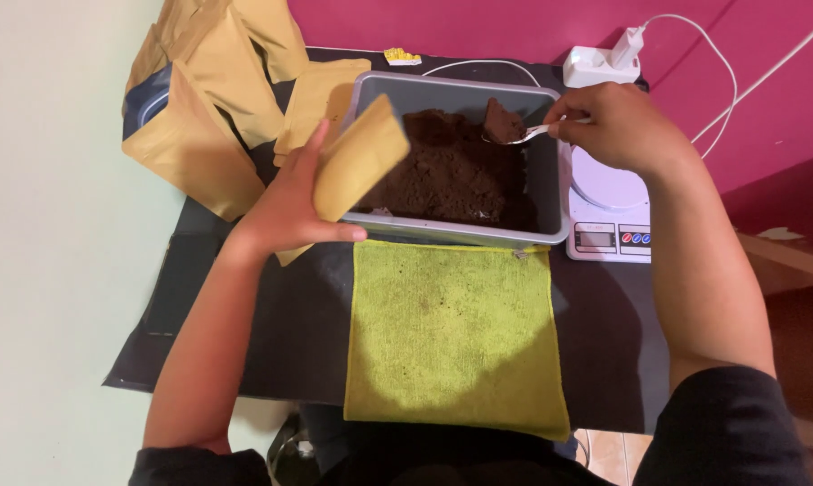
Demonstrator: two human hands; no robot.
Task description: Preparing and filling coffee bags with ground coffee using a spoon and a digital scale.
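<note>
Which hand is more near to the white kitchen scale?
Right. The right hand holds a spoon just above the white kitchen scale; the left hand holds a tan pouch across the grey tub.

Black-covered table (271, 342) under green cloth (451, 333), grey tub (460, 236), scale (609, 216)

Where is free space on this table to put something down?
The flat green microfibre cloth lies bare, in front of the grey plastic tub of brown powder. The black mat shows free strips left of the cloth, under the left forearm, and right of it. The far left corner is crowded with tan paper pouches.
</note>
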